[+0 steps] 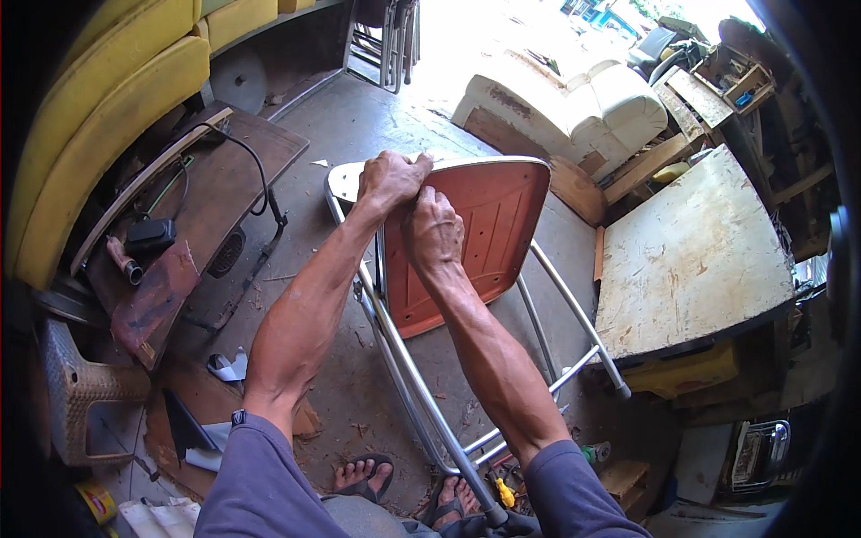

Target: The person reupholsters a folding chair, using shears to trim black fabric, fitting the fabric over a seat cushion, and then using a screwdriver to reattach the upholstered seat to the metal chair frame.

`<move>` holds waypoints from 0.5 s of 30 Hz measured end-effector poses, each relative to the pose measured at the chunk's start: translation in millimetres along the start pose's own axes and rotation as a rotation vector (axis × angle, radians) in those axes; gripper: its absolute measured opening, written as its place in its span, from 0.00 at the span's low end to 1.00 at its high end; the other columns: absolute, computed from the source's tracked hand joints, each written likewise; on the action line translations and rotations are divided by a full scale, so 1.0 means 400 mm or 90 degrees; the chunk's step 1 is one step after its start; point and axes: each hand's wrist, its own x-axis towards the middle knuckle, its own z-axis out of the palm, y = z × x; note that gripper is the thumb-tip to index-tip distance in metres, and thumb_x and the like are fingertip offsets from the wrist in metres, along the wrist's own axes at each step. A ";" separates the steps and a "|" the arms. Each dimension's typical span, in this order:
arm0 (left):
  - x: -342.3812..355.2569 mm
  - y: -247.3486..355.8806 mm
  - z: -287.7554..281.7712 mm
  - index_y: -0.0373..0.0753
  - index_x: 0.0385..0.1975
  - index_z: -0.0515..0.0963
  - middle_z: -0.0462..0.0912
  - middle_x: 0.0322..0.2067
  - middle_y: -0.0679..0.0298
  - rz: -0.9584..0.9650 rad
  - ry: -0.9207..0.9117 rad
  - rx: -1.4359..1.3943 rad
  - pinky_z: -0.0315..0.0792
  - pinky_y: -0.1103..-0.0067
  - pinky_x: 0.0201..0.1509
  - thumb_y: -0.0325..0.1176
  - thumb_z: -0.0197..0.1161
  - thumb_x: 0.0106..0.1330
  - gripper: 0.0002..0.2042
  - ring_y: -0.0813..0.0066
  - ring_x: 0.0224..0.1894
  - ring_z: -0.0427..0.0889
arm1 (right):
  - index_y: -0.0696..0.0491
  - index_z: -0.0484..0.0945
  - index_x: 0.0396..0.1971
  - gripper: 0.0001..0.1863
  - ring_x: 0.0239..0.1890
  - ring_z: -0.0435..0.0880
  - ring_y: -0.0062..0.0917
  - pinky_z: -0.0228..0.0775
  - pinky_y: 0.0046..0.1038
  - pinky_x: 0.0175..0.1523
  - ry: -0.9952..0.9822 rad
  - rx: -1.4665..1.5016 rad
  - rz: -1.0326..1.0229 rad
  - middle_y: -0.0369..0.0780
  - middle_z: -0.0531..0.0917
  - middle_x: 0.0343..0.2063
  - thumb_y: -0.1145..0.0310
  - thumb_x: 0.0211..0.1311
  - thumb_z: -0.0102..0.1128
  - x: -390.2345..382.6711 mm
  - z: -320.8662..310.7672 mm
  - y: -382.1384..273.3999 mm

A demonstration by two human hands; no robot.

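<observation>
A metal-framed folding chair (421,399) stands tilted in front of me, its silvery legs reaching down towards my feet. The reddish-orange underside of its seat (489,238) faces me, with a white covering (345,182) showing along the far and left edges. My left hand (391,183) is closed over that white edge at the upper left of the seat. Just below and to the right, my right hand (435,229) is curled into a fist against the same edge. What its fingers pinch is hidden behind the knuckles.
On the left stands a low brown table (224,170) with a black object (151,235) and a cable. A worn whitish board (691,260) lies at right. Beyond are a cream sofa (574,108) and scrap wood. A yellow-handled tool (505,493) lies near my right foot.
</observation>
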 end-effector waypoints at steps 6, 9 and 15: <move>0.004 -0.005 -0.002 0.36 0.34 0.89 0.89 0.34 0.47 0.003 0.011 0.011 0.79 0.63 0.50 0.64 0.55 0.67 0.32 0.51 0.42 0.89 | 0.59 0.75 0.39 0.13 0.36 0.87 0.56 0.78 0.53 0.40 -0.110 0.031 0.140 0.59 0.84 0.35 0.63 0.72 0.53 0.023 0.003 -0.005; 0.004 -0.015 -0.002 0.38 0.31 0.89 0.89 0.31 0.51 -0.004 0.006 0.001 0.79 0.64 0.47 0.64 0.55 0.69 0.31 0.54 0.39 0.90 | 0.60 0.74 0.42 0.13 0.37 0.87 0.55 0.80 0.54 0.41 -0.058 0.043 0.106 0.57 0.84 0.37 0.63 0.73 0.53 0.004 -0.007 -0.020; -0.001 -0.004 -0.004 0.39 0.33 0.89 0.90 0.32 0.49 -0.008 0.013 0.012 0.79 0.64 0.49 0.64 0.56 0.68 0.31 0.53 0.40 0.90 | 0.58 0.74 0.45 0.10 0.36 0.87 0.55 0.81 0.51 0.39 0.029 0.070 -0.043 0.55 0.82 0.38 0.68 0.71 0.54 -0.011 0.002 -0.009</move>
